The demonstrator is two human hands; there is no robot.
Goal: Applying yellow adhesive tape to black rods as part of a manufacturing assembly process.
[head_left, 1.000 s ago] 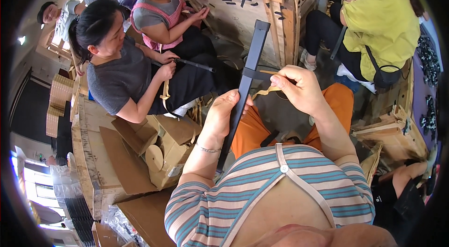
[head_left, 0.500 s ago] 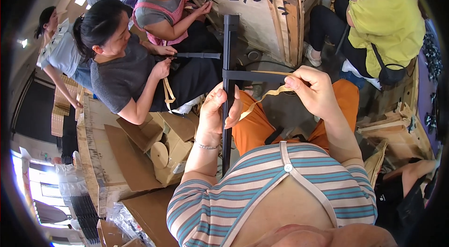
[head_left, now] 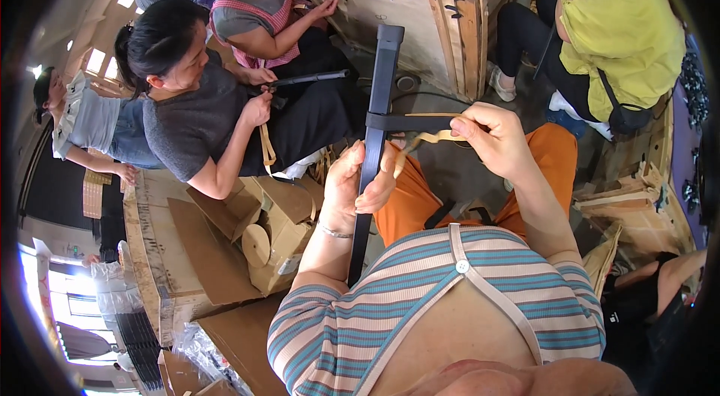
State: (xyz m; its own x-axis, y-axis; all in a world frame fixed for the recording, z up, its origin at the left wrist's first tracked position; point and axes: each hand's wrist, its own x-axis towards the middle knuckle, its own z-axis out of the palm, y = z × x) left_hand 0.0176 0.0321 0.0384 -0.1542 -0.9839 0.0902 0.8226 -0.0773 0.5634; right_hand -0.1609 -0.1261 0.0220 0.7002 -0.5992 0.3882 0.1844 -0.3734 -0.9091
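A long black bar (head_left: 383,73) stands nearly upright in front of me, its top leaning a little right. My left hand (head_left: 352,186) is closed around it below the middle. A flat black strip (head_left: 412,123) wraps around the bar just above that hand and stretches out to the right. My right hand (head_left: 491,137) pinches the strip's free end between thumb and fingers. A thin yellowish paper strip (head_left: 431,138) hangs in a curve between the two hands; where it is attached is partly hidden.
A person in dark grey (head_left: 180,96) sits close on the left, holding a similar bar (head_left: 311,79). Open cardboard boxes (head_left: 289,235) lie at my left. A wooden crate (head_left: 420,13) stands ahead, and a person in a yellow top (head_left: 622,36) sits at the right.
The bar has tilted, its top moving right, and turned slightly. My right hand keeps its pinch, with less of the yellowish strip visible. A person at the far left has shifted left.
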